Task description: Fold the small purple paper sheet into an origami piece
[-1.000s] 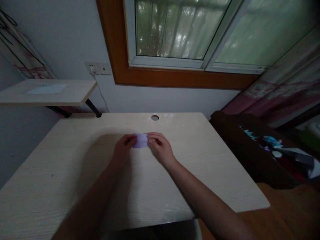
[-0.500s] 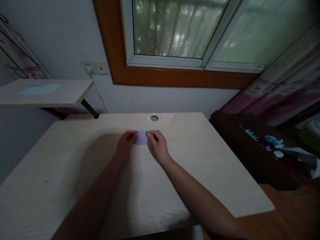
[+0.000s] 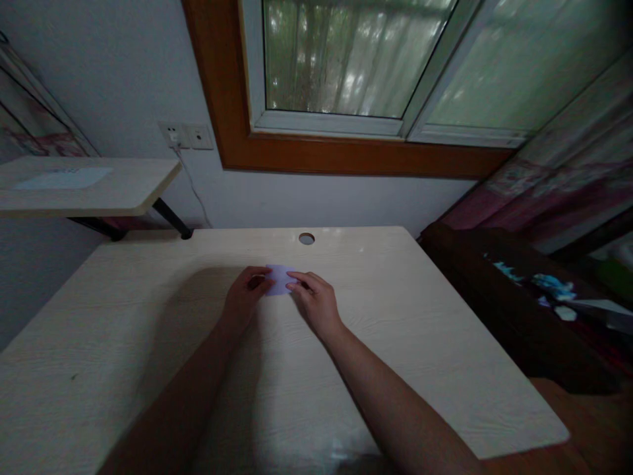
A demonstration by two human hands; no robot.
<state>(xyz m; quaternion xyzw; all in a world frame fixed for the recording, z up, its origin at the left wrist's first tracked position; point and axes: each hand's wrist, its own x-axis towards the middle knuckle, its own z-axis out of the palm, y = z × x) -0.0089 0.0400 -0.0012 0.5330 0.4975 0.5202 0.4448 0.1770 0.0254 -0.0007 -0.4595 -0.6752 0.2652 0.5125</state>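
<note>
A small light-purple sheet of paper (image 3: 279, 280) lies flat, or nearly so, over the pale wooden desk (image 3: 395, 343), between both hands. At its left edge is my left hand (image 3: 243, 293), its thumb and index finger set a little apart on the paper. My right hand (image 3: 319, 303) touches the right edge in the same way, index finger above and thumb below. The other fingers of both hands are curled in and partly hidden.
A raised shelf (image 3: 143, 188) with a white sheet (image 3: 64, 178) stands at the desk's left back. A round cable hole (image 3: 306, 239) sits near the back edge. Right of the desk, dark furniture (image 3: 475, 284) carries blue items (image 3: 554, 287).
The thumbs and index fingers have moved from close pinches to a wider spacing along the paper's sides. The paper now looks squarer and flatter. The view has shifted slightly.
</note>
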